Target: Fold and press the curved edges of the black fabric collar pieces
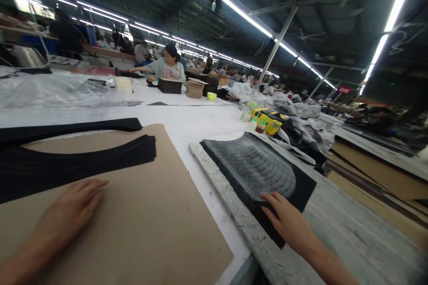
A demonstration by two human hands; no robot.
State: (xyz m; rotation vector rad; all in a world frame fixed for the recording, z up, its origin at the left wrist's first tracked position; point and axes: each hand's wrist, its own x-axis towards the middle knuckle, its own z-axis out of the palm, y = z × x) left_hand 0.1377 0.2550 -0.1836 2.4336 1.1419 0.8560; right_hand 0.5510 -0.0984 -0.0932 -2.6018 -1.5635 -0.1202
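My left hand (72, 207) lies flat on a large tan sheet of board (140, 222), fingers stretched out and holding nothing. Just beyond its fingertips are dark curved fabric pieces (110, 156), which rest on the board. To the right, my right hand (287, 218) touches the near part of a black panel (302, 191) with a grey, crackled scale pattern (247, 164). Its thumb and fingers look apart, with no visible grip on the panel. That panel lies on a pale, stained slab (227, 200) beside the white table.
Across the white table (197, 120), a person (170, 67) stands behind stacks of dark pieces (170, 86). A yellow-green bowl (211, 96), a yellow container (272, 125) and plastic-wrapped bundles (301, 109) sit farther back. Clear plastic sheeting (56, 89) covers the far left. Brown boards (377, 169) lie at right.
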